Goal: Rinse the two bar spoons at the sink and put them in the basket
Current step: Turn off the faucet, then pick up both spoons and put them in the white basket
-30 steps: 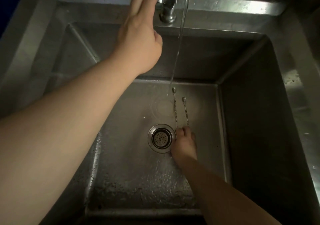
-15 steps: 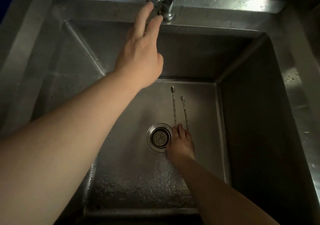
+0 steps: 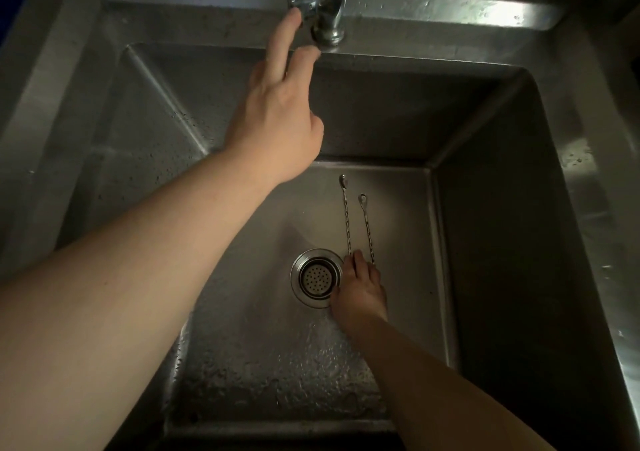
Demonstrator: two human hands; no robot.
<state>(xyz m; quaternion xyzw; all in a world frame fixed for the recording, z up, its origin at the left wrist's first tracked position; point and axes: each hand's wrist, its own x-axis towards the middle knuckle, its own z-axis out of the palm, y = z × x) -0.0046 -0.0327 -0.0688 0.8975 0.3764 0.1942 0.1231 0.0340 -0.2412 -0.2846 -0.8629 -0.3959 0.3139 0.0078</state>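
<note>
Reaching up from the lower left, the left hand (image 3: 277,128) is spread loose with straight fingers (image 3: 285,40), the tips at the tap (image 3: 329,7) handle and gripping nothing. Down in the sink (image 3: 519,173), the right hand (image 3: 360,289) is closed on the handle ends of both spoons (image 3: 347,218), just beside the drain (image 3: 316,277). The spoons lie side by side, slightly apart, bowls pointing at the back wall. Water drops cover the near sink floor.

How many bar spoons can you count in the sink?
2. Both lie side by side on the sink floor right of the drain: left spoon, right spoon, ends held by the right hand.
</note>
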